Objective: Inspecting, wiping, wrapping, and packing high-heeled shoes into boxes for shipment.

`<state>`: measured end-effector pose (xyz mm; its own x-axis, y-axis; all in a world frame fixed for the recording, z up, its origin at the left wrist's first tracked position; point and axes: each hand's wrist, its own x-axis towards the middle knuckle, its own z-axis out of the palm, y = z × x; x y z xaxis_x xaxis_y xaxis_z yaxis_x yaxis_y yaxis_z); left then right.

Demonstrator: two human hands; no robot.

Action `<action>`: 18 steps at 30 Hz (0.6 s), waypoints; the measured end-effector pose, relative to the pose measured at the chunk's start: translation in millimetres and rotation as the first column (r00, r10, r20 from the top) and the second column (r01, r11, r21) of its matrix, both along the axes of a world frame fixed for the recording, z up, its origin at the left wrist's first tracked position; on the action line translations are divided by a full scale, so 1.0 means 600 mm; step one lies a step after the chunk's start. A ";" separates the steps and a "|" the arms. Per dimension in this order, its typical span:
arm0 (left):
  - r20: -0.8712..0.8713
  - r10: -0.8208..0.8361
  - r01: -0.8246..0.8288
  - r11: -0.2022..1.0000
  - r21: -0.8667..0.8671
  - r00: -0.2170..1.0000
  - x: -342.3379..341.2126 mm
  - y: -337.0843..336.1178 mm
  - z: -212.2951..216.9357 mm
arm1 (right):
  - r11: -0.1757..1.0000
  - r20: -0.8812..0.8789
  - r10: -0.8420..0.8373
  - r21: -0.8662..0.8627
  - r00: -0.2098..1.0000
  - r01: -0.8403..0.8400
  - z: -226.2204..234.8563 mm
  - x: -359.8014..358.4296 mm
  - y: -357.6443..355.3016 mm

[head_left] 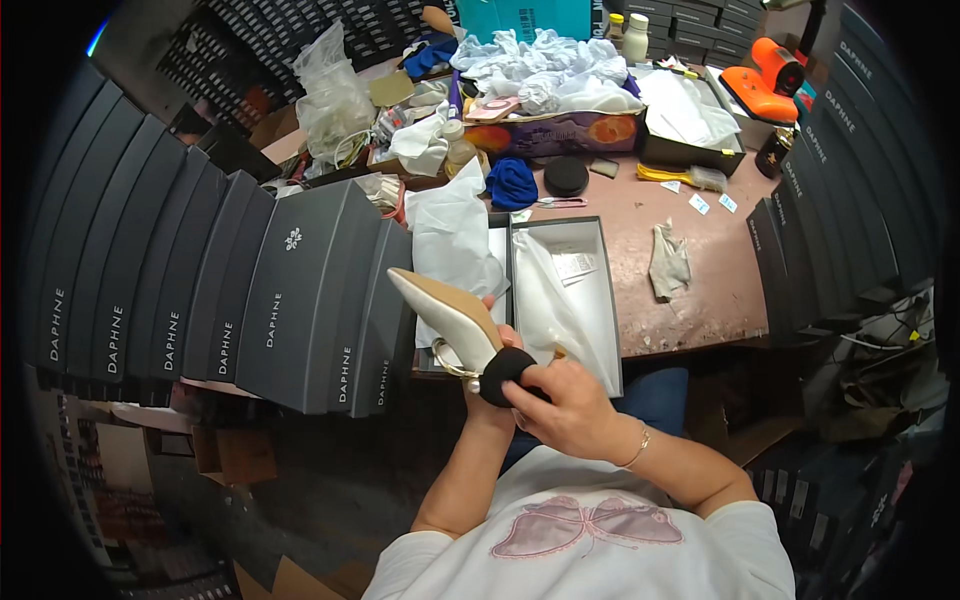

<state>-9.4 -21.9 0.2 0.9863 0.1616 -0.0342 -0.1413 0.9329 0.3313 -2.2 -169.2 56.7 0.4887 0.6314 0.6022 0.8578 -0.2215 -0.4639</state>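
White shirt with a pink butterfly patch sits nearest the camera, its lower part cut off by the frame edge. Beyond it, a pale pointed shoe is held up before the table's near edge, toe toward the upper left, tan sole partly visible. Left hand grips the shoe from behind and below; its fingers are curled round it, only some showing past the shoe, the palm mostly hidden. Right hand has its fingers closed on a black round pad, pressed to the shoe's rear; pad and fingers cover that end, so the heel cannot be made out. Gold ring-like trim hangs at the side, its attachment unclear. Just beyond the hands lies an open box, contents partly covered by white paper. Dark boxes stacked at left fade into the black lens rim.
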 end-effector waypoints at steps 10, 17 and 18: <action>0.207 -0.162 0.226 0.914 -0.337 0.965 -0.008 0.036 0.006 | 0.996 -0.126 -0.022 0.088 0.992 0.034 0.011 -0.046 -0.062; 0.341 -0.203 0.392 0.592 -0.704 0.918 -0.018 0.034 0.055 | 0.993 -0.431 -0.103 0.001 0.897 0.114 -0.081 -0.061 -0.092; 0.371 -0.221 0.426 0.593 -0.683 0.902 -0.008 0.035 0.059 | 0.985 -0.423 -0.091 0.093 0.902 0.143 -0.059 -0.051 -0.090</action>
<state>-14.2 -0.8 35.7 0.9609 -0.1483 0.2337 0.2469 0.8409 -0.4816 -32.7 -223.5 21.3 0.7766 0.4908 0.3949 0.5524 -0.2291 -0.8015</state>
